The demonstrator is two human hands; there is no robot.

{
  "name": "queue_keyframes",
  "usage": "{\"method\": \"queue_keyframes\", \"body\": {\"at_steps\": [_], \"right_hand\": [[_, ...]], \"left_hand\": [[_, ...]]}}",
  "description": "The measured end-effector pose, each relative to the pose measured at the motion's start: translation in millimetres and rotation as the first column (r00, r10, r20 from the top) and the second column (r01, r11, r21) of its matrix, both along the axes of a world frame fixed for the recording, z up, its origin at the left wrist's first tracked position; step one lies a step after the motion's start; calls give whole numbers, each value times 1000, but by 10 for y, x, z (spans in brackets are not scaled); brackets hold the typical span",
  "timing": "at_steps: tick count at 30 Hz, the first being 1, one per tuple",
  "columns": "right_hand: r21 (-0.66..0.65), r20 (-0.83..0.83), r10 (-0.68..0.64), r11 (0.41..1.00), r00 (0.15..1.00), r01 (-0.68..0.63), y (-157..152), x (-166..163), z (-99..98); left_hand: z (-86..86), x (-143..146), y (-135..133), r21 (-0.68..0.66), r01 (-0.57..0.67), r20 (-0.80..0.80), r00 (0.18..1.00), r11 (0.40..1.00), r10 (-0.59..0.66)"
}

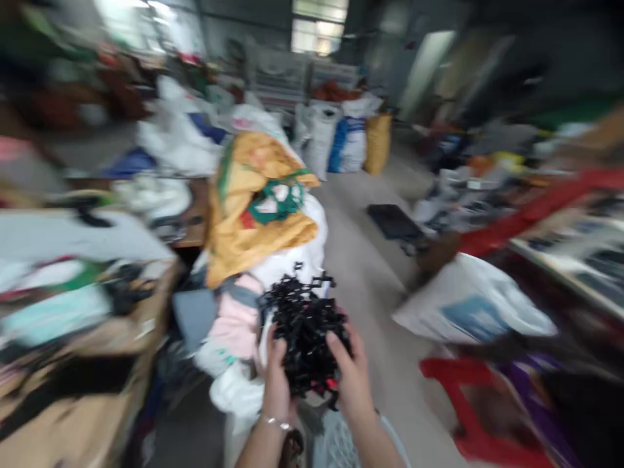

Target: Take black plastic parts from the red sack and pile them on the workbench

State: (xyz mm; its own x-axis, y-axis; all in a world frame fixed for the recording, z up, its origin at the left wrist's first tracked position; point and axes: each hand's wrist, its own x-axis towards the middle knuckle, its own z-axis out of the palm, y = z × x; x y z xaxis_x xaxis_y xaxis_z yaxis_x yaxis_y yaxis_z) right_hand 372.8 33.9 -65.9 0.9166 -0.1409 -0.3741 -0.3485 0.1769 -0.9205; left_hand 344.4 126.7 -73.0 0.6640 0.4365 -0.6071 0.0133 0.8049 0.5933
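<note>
Both hands hold one bundle of small black plastic pieces (305, 331), tangled together, at the lower middle of the view. My left hand (276, 383), with a thin bracelet at the wrist, grips its left side. On the right side, my right hand (351, 380) has its thumb pressed on top. A bit of red shows under the bundle. Below the hands is the rim of a pale plastic basket (336, 442). The picture is blurred by motion.
A stack of stuffed sacks, yellow on top (253, 214) and white and pink below, stands just behind the bundle. Cardboard boxes of cloth (73, 338) fill the left. A red plastic stool (468, 403) and a white bag (472, 305) lie right. A bare concrete aisle (361, 260) runs back to more sacks.
</note>
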Motion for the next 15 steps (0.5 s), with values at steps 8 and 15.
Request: {"method": "queue_keyframes", "body": {"at_steps": [8,15], "right_hand": [[56,28,352,934,936,-353,1042,-584,746],[130,120,694,698,710,-704,2475,-1615,909]], "left_hand": [[810,-956,850,73,-339,255,915,938,311],[1077,-2204,1961,245,-644,181,765,725,619]]}}
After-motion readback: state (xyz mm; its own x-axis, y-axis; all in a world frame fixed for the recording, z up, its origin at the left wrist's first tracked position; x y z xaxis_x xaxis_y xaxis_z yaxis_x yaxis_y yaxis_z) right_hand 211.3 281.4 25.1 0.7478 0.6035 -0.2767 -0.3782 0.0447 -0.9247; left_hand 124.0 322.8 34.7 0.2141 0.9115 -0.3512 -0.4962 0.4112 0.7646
